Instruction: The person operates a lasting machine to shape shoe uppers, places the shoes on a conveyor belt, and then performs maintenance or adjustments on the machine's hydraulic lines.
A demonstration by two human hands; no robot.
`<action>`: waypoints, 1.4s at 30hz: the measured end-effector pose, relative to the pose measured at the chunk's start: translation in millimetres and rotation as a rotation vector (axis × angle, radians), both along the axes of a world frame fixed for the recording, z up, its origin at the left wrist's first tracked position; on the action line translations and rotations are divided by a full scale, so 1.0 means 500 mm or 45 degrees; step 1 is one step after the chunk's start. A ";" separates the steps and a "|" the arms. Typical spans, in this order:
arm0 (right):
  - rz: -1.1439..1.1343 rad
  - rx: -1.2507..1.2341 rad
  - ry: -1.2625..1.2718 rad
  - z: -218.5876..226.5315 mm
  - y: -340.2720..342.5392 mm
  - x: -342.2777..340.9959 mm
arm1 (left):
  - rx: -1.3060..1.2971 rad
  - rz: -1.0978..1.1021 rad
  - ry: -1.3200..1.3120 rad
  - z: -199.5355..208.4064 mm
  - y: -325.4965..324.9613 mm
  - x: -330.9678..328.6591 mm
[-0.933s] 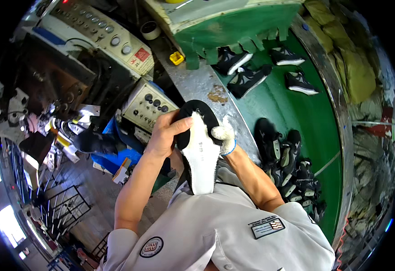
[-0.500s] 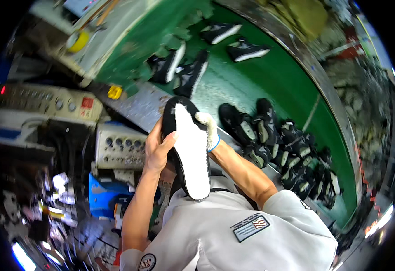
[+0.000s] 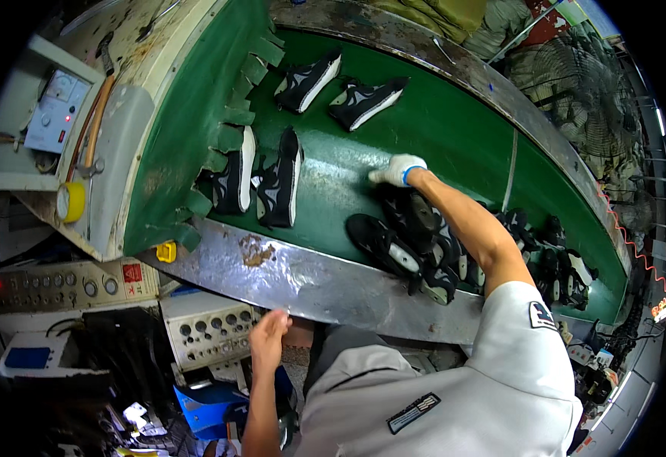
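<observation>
Far left: pale-blue meter box [image 3: 57, 112] with dial and small red light, set inside a pale frame. Below, beige control panel [image 3: 62, 293] bearing a row of knobs. Slightly rightward, yellow tape roll [image 3: 72, 202] standing on edge, near the foot of a wooden-handled tool [image 3: 102, 114]. Next, small yellow object [image 3: 166, 251], kind indistinct, at the left end of a worn metal ledge [image 3: 325, 293]; above, green curtain [image 3: 173, 129] with ragged strips along one side. Lower down, second knob panel [image 3: 209, 331]; beneath that, a blue casing [image 3: 207, 407].

Past the strips, on the green worktop [image 3: 455, 137], two dark shoes [image 3: 234, 171] close together near the ledge, tilted, white soles turned rightward. Left grip [image 3: 270, 329]: bare, released and empty, fingers loosely bent, just beside the near edge of the ledge; contact indeterminate. Farther across the worktop, another pair of dark shoes [image 3: 302, 80], likewise tilted.

Right of centre, right grip [image 3: 401, 169]: white-gloved with blue cuff edge, at the far end of one black shoe [image 3: 415, 221]; cannot tell whether clenched on it. Alongside and touching, clustered black shoes [image 3: 382, 244] beside the ledge. Farther right, a tangled heap of footwear [image 3: 546, 270].
</observation>
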State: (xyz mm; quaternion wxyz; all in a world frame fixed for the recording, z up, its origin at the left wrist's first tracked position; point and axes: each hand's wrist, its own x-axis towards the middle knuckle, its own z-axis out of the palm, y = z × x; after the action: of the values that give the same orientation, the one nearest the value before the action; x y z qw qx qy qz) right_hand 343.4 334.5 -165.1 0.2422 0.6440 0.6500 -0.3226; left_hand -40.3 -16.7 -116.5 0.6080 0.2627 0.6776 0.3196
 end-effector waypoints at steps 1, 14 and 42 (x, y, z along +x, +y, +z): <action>-0.180 0.088 0.063 -0.042 0.052 0.001 | -0.053 0.033 0.054 0.000 -0.013 -0.008; -1.958 0.546 1.445 -0.282 0.289 -0.022 | -0.258 0.429 0.004 -0.065 -0.206 0.016; -0.110 -0.907 1.737 0.323 -1.002 -1.109 | 0.683 1.944 0.062 0.220 -0.703 -0.533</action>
State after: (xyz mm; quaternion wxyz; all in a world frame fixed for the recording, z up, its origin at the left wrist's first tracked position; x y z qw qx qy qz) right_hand -210.9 -166.6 -3.7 -0.0323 0.2104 0.4867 -0.8473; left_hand -306.6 -368.4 -6.4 0.1237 -0.1286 0.5834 0.7924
